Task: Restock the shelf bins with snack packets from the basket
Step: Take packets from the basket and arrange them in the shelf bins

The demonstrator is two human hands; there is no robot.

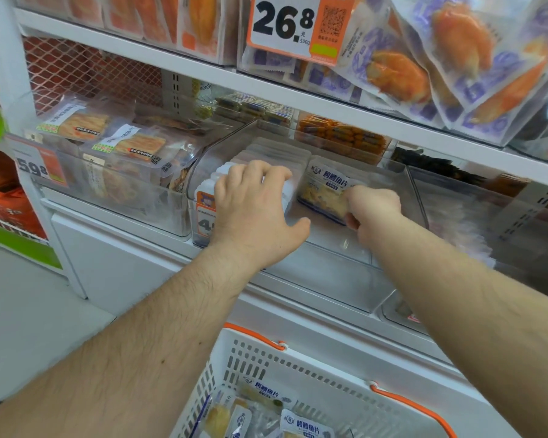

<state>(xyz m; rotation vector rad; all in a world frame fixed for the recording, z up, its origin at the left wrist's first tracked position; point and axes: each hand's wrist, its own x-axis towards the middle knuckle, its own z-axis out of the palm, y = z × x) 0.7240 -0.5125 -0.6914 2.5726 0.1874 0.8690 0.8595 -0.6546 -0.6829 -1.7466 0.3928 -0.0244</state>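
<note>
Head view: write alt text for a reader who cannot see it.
A person's right hand sets a blue-and-white snack packet upright in a clear shelf bin, while the left hand rests on a row of white packets beside it. Below, a white basket with orange handles holds more packets.

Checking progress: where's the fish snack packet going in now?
Head view, centre: the fish snack packet is inside the clear shelf bin, gripped by the right hand, right of the stacked packets.
</note>
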